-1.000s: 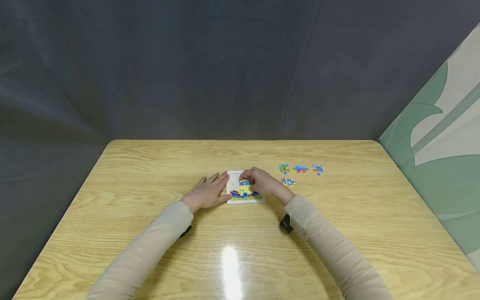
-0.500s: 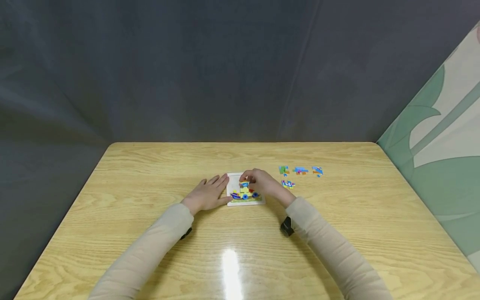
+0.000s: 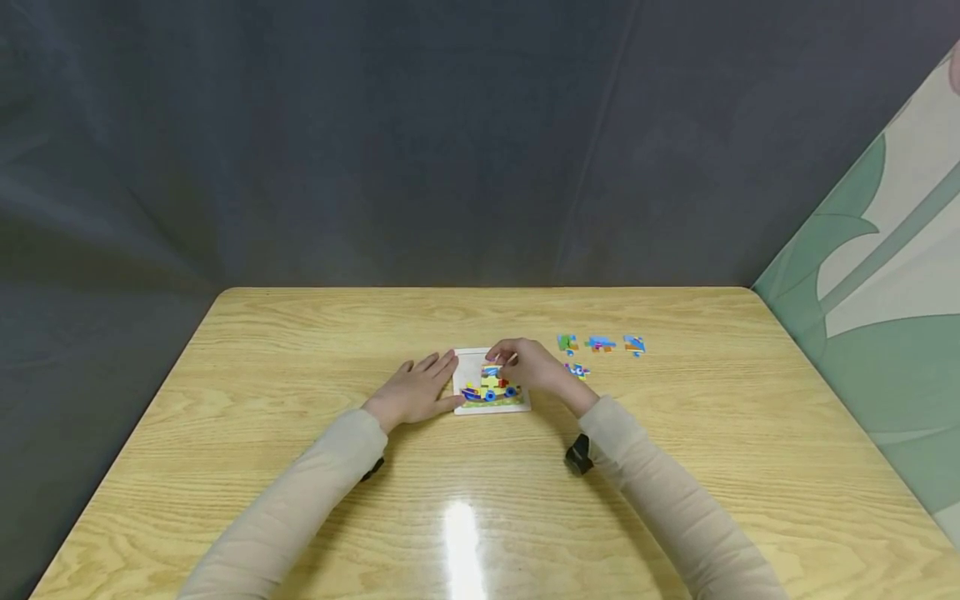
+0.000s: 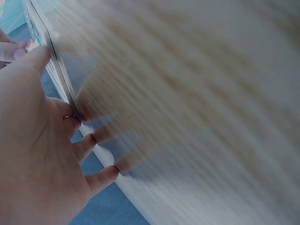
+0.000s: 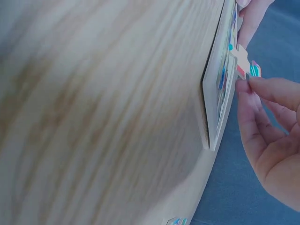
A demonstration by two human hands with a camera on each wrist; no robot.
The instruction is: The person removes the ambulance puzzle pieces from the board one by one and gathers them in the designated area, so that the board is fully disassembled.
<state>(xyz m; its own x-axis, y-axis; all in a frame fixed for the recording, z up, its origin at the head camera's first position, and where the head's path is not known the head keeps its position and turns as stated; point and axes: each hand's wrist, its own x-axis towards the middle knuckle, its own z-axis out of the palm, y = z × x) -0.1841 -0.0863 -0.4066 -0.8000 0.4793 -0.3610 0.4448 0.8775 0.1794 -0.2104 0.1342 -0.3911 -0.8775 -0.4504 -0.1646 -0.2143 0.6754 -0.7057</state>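
Note:
A white-framed puzzle board (image 3: 469, 362) lies on the wooden table, its lower part filled with pieces that picture a yellow vehicle with blue wheels. My left hand (image 3: 414, 390) rests at the board's left edge with fingers spread and straight; the left wrist view shows its thumb at the frame. Over the board, my right hand (image 3: 531, 365) pinches a puzzle piece (image 5: 242, 60) between thumb and fingers. That piece is raised off the board and tilted in the right wrist view. The right fingers cover part of the board's right side in the head view.
To the right of the board lie several loose puzzle pieces: a green and blue one (image 3: 567, 342), a blue one (image 3: 601, 343), another blue one (image 3: 634, 344) and one with eyes (image 3: 577, 371). A dark curtain (image 3: 480, 150) hangs behind the table (image 3: 300, 350).
The right hand has shifted slightly right over the board, still pinching the puzzle piece. The left hand stays at the board's edge. The head view has tilted a little.

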